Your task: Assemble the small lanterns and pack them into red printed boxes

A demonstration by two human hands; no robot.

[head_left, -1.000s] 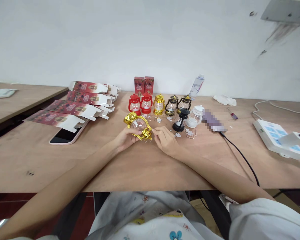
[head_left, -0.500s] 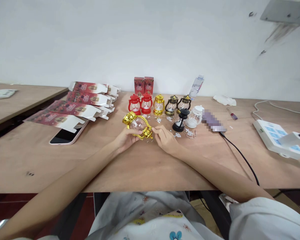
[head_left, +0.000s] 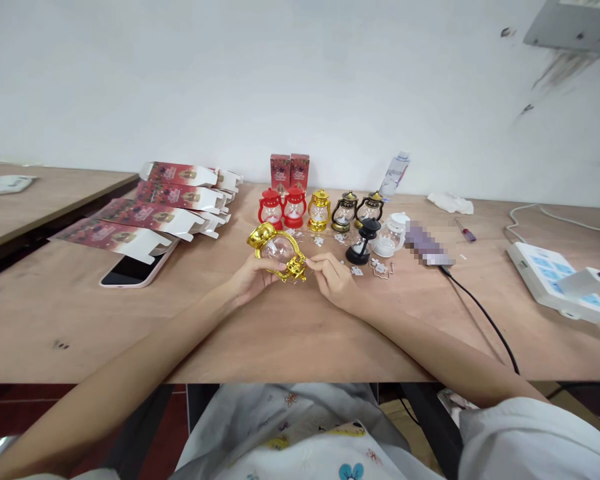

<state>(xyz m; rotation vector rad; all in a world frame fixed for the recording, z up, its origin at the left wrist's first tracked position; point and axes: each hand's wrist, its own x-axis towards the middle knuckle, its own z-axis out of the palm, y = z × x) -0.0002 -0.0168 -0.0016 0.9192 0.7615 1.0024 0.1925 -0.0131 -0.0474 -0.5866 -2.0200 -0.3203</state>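
A gold toy lantern (head_left: 276, 250) with a clear globe lies tilted in my left hand (head_left: 254, 277), whose thumb presses near its top end. Beside that end is my right hand (head_left: 336, 279), its thumb and fingertips pinched together; whatever is between them is too small to make out. Just beyond the hands stand several finished-looking lanterns: red ones (head_left: 295, 208), a gold one (head_left: 319, 210), bronze ones (head_left: 345, 211), a black one (head_left: 363, 241) and a white one (head_left: 391, 235). Small white pieces (head_left: 319, 241) lie on the table among them.
Flattened red cartons (head_left: 147, 217) overlap at the left, partly covering a phone (head_left: 135, 272). Two red boxes (head_left: 300, 172) and a plastic bottle (head_left: 395, 173) stand near the wall. To the right are a blurred purple device (head_left: 423, 241) on a black cable, a screwdriver (head_left: 466, 232) and a power strip (head_left: 555, 277).
My pinched right fingertips have shifted slightly at the lantern's top end. The lantern stays in my left hand, and the whole view has moved a little.
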